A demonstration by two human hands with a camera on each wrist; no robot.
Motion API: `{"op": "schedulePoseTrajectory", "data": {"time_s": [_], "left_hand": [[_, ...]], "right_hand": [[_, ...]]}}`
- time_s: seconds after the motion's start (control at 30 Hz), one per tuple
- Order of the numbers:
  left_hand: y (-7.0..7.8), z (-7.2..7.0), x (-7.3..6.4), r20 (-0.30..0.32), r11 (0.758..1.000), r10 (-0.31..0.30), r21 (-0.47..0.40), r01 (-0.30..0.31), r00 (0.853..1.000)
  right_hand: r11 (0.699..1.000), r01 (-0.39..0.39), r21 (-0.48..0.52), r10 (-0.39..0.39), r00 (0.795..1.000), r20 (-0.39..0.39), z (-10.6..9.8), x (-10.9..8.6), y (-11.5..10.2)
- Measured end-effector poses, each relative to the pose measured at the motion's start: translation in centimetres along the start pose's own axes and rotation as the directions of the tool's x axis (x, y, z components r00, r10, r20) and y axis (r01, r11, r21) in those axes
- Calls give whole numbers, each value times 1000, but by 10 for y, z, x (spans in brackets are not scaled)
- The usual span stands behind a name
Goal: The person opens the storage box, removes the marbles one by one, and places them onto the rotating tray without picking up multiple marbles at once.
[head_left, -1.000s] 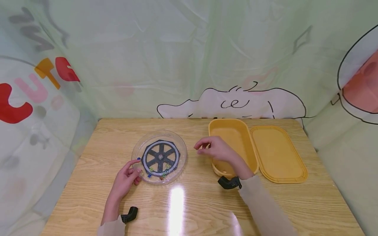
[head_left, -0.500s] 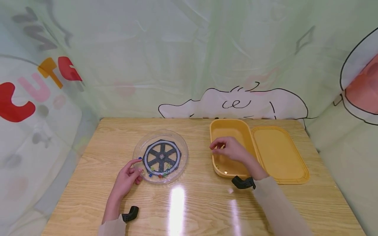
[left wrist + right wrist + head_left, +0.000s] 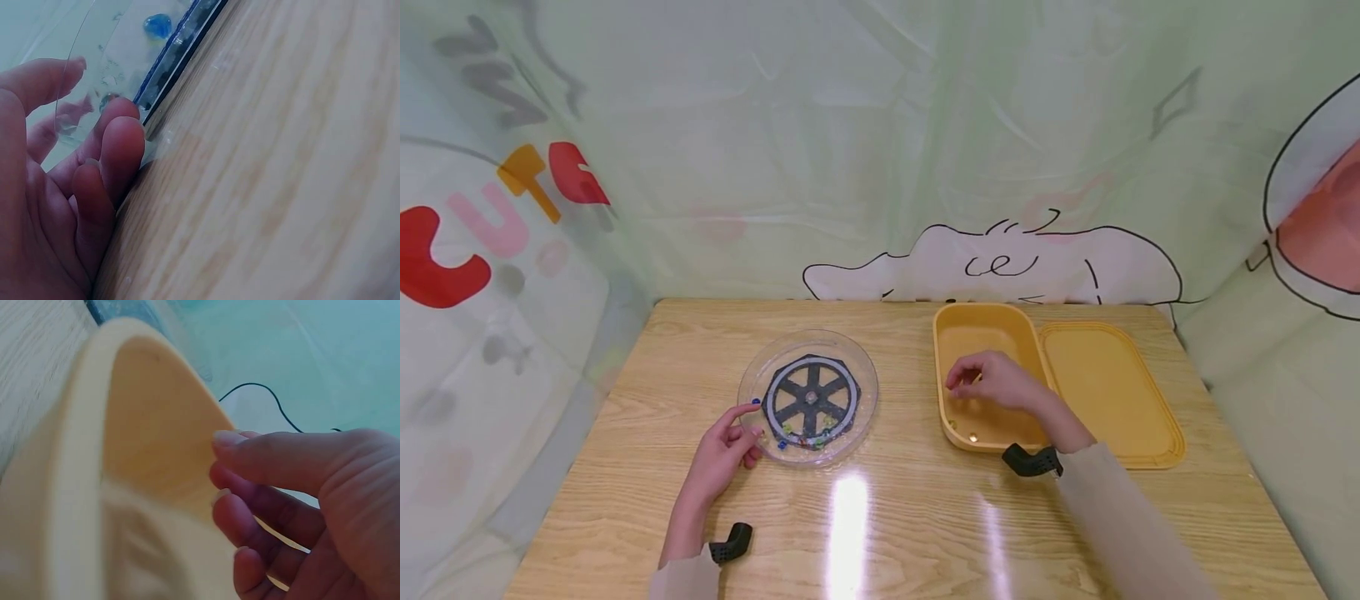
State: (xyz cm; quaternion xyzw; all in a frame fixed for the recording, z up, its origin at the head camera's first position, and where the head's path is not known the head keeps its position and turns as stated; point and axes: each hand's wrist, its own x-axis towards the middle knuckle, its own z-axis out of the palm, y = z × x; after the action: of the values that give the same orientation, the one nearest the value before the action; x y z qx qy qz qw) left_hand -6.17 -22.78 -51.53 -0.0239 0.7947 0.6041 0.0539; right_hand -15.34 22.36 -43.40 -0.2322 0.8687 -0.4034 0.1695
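In the head view my left hand (image 3: 718,454) holds the near-left rim of a clear round dish (image 3: 859,358). Its thumb and fingers lie on either side of the rim in the left wrist view. A dark six-spoked wheel shape with a grey ring (image 3: 810,398) shows through the dish. Several small coloured glass beads lie along its near side, among them a blue bead (image 3: 157,26). My right hand (image 3: 1000,382) is inside the yellow box (image 3: 942,350), above its floor. Thumb and fingertips come together; whether a bead is between them is hidden.
Right of the box its flat yellow lid (image 3: 1108,392) lies on the wooden table (image 3: 917,517). Two small beads, one of them a shiny amber bead (image 3: 973,437), sit at the box's near end. A printed curtain (image 3: 775,167) hangs behind the table.
My right hand has moved right from between dish and box, over the box's left rim, and down into it. A red bead in the dish has shifted slightly. My left hand stays put.
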Motion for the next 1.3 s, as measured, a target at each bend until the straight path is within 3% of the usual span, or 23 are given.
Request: {"op": "schedulePoseTrajectory", "data": {"time_s": [0.27,0.47,0.67,0.93,1.3], "left_hand": [[1,0,1,2,999,-34,-10,34,999],[1,0,2,6,999,-45,1,45,999],[1,0,0,2,1000,-10,4,10,1000],[-2,1,1,-3,1000,7,3,-7,1000],[-2,1,0,-12,1000,0,15,0,1000]], "right_hand": [[999,38,-20,-33,983,181,-10,6,4],[996,74,44,-85,943,321,-12,9,13],[993,78,92,-110,897,427,-10,14,17],[999,-33,31,13,871,491,-5,22,12],[997,-67,25,43,839,542,3,30,16]]}}
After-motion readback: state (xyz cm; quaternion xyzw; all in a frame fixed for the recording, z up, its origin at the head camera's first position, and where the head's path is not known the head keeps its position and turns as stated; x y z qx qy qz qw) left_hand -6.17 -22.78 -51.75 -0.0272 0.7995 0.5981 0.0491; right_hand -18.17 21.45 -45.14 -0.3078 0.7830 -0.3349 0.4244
